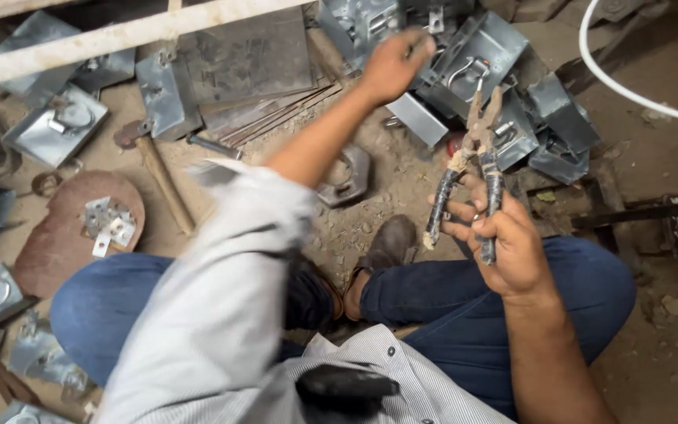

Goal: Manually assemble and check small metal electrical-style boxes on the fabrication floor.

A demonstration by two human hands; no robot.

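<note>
My right hand (pixel 512 247) grips a pair of worn pliers (pixel 472 165) by its taped handles, jaws pointing up and slightly apart, held over my right knee. My left hand (pixel 394 64) reaches forward with the arm stretched out, blurred, fingers closed around a small thin object I cannot make out, right above a heap of grey metal boxes (pixel 480 63). A single metal loop part (pixel 347 177) lies on the dirt under my left forearm.
I sit cross-legged on a dirt floor. A hammer (pixel 154 169) lies at left beside flat steel sheets (pixel 245 59). A round rusty plate (pixel 64 235) carries small brackets. More metal boxes (pixel 56 126) lie at left. A white cable (pixel 629 86) curves at upper right.
</note>
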